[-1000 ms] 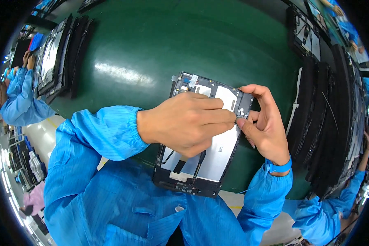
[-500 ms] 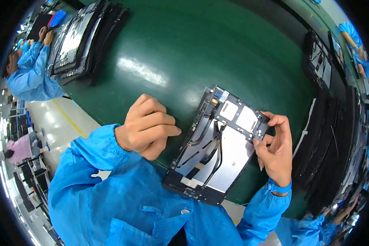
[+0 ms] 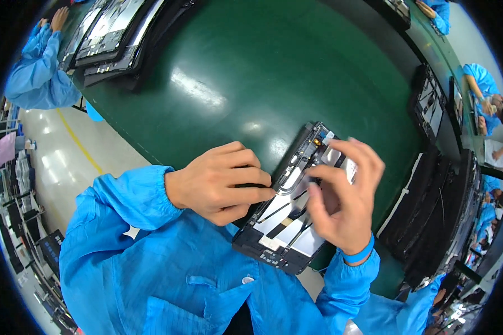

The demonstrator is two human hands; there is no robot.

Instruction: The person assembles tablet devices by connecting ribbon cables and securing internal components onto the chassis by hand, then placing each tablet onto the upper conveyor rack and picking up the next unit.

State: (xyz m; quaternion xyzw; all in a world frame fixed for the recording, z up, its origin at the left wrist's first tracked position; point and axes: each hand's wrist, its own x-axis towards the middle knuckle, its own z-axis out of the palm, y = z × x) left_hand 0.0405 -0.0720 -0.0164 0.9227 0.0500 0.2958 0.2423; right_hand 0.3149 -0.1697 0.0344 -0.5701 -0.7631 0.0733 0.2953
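Note:
An open tablet chassis [image 3: 288, 215], a black frame with silver plates and thin black cables inside, lies tilted at the near edge of the green table [image 3: 251, 78]. My left hand [image 3: 221, 181] grips its left edge, fingers curled over the frame. My right hand [image 3: 343, 195] hovers over the chassis's upper right part, fingers spread and blurred, with the thumb pressing near the middle; I cannot see anything held in it. Both arms wear blue sleeves, and a blue band sits on the right wrist.
Stacks of similar dark panels stand at the table's far left [image 3: 114, 33] and along the right side [image 3: 436, 212]. Other people in blue coats work at the upper left [image 3: 36, 67] and upper right [image 3: 483, 89]. A pale floor with a yellow line lies to the left.
My left hand has moved back onto the chassis's left edge and gripped it. My right hand has left the right edge and spread over the top of the chassis.

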